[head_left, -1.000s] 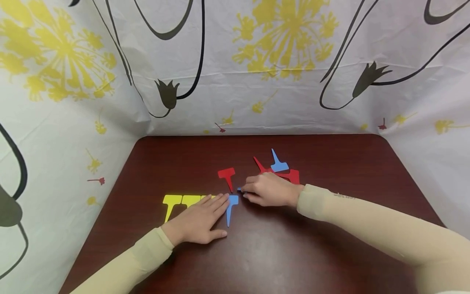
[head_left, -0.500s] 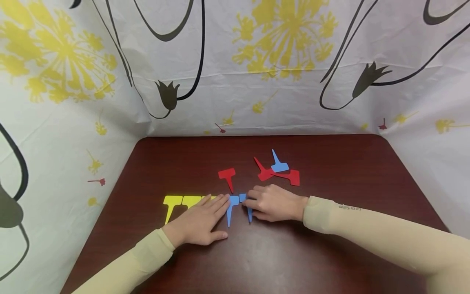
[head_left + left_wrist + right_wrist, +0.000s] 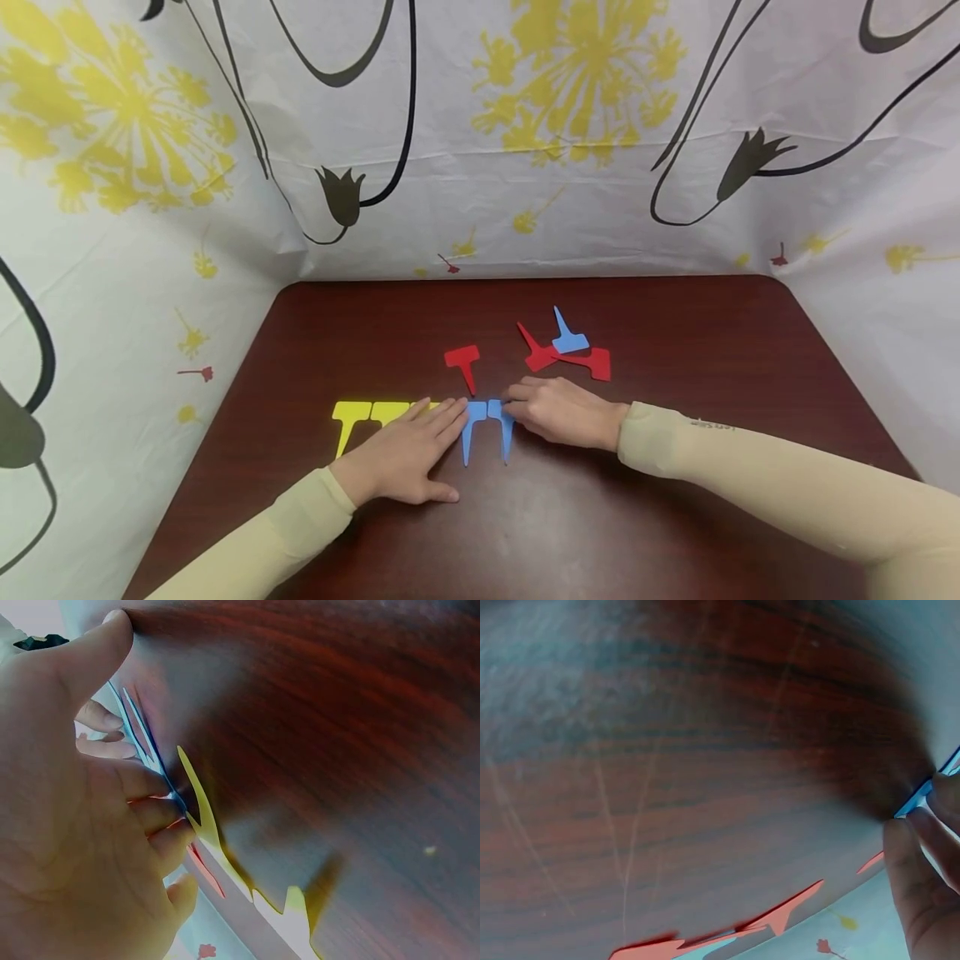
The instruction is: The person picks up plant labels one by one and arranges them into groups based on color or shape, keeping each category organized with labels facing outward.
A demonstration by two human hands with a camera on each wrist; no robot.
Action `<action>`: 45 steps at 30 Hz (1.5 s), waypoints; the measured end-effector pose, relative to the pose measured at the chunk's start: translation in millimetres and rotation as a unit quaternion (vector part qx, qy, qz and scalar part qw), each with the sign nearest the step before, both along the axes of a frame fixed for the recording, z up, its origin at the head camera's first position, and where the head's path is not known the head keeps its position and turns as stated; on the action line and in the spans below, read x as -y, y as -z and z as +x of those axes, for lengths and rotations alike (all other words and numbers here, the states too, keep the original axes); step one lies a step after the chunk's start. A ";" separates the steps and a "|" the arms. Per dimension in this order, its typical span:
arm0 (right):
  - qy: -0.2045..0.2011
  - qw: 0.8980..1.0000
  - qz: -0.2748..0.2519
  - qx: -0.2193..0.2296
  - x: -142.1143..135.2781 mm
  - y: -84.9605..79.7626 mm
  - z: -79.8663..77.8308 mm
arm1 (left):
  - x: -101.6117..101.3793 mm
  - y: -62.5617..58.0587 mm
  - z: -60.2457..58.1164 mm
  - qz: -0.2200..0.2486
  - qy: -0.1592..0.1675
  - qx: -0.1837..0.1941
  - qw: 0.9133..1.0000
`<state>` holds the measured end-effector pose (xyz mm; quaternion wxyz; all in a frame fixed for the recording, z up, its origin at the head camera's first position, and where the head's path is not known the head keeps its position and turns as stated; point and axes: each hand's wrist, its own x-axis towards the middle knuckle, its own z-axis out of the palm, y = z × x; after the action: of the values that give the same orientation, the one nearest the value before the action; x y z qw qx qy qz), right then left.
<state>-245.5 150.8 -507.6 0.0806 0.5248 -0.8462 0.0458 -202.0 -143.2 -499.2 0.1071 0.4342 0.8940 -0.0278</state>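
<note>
T-shaped plant labels lie in a row in the head view, yellow ones at the left and two blue ones to their right. Spread flat across the row, my left hand (image 3: 405,454) covers part of the yellow labels, its fingertips at the left blue label (image 3: 476,411). Between its fingers and thumb my right hand (image 3: 566,411) pinches the head of the other blue label (image 3: 506,435), close beside the first with the stem pointing toward me. In the right wrist view the fingertips meet at the edge of this blue label (image 3: 913,804). A yellow label (image 3: 199,787) shows beyond the left fingers.
Behind the row lies a single red label (image 3: 462,357). Farther right, a red label (image 3: 538,358), another red label (image 3: 600,363) and a blue label (image 3: 571,342) lie loosely together. A patterned white cloth (image 3: 465,208) closes off the back and sides of the dark table (image 3: 525,533).
My right hand has come toward me from near the loose labels with a blue label, then turned and drawn it left against the row. The left hand has stayed nearly still.
</note>
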 end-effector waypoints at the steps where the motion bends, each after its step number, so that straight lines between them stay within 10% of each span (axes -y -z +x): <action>1: -0.002 1.000 -0.004 -0.002 0.2 0.9 -0.6 | 0.1 0.0 0.0 0.001 0.001 -0.001 1.000; 45: 0.003 0.999 -0.038 0.023 0.3 8.4 -1.8 | 2.0 2.9 2.0 0.013 0.001 -0.011 1.000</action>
<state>-247.3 150.5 -516.0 0.0815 0.5176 -0.8470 0.0896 -200.0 -145.1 -502.2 0.0917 0.4365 0.8948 -0.0216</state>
